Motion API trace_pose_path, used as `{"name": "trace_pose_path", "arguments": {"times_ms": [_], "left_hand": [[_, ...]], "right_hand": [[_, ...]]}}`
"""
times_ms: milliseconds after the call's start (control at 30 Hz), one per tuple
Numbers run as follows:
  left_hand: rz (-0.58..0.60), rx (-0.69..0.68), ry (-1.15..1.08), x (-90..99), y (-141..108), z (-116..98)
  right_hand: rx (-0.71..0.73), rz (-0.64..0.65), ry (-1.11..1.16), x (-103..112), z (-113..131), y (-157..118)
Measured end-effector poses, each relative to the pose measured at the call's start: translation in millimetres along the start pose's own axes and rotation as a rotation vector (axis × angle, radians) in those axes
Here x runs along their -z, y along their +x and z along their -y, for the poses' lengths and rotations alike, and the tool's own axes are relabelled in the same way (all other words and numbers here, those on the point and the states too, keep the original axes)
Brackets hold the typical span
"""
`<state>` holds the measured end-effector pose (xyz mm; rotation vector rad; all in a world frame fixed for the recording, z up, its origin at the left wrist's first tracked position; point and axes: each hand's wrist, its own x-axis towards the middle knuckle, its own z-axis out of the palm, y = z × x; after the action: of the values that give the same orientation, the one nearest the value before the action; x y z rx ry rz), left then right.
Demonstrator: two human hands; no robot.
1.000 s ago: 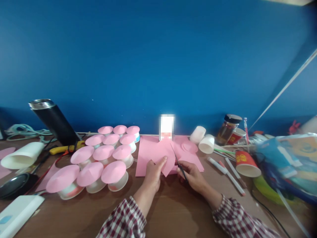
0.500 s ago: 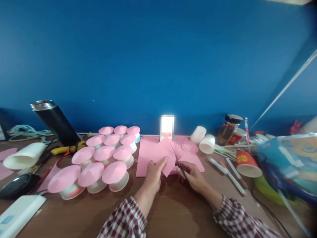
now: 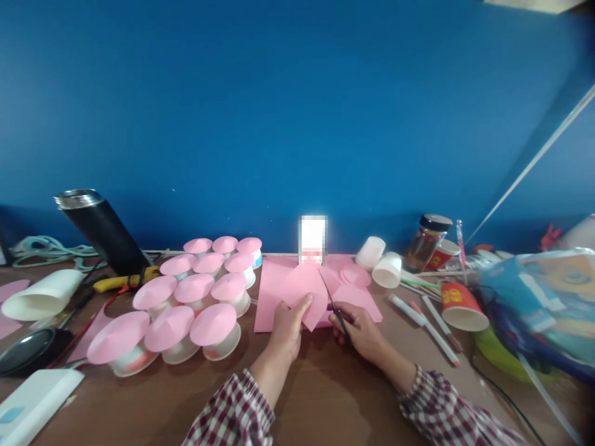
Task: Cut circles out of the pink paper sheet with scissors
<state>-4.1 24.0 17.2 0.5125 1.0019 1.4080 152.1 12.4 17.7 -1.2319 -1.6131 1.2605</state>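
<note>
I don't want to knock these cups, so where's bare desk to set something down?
The widest bare desk lies in front, between the left sleeve and right sleeve; more lies between the pink-topped cups and left sleeve. It's crowded around the pink paper, the black flask and the markers.

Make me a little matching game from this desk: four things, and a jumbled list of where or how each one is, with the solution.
Things:
1. Scissors
2. Black flask
3. Cut pink paper
4. Glass jar

Places and states:
A. Topped with a black lid
B. Under the left hand's thumb
C. Silver-rimmed, at the left
D. In the right hand

Pairs: 1-D, 2-C, 3-B, 4-A
</note>
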Motion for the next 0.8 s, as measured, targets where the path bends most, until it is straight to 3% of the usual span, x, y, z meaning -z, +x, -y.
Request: {"name": "trace_pose_path", "arguments": {"times_ms": [400,567,800], "left_hand": [[0.01,0.047,-0.067,-4.9,-6.0,-9.1],[-0.062,0.046,-0.039,-5.4,-5.0,-8.1],[0.033,0.084,0.029,-1.6,-3.6,-7.2]], "right_hand": [[-0.02,0.024,0.115,2.2,-5.2,2.7],[-0.012,0.054,0.109,1.8,-4.3,1.9],[0.023,0.016,0.154,2.6,-5.3,3.5]]}}
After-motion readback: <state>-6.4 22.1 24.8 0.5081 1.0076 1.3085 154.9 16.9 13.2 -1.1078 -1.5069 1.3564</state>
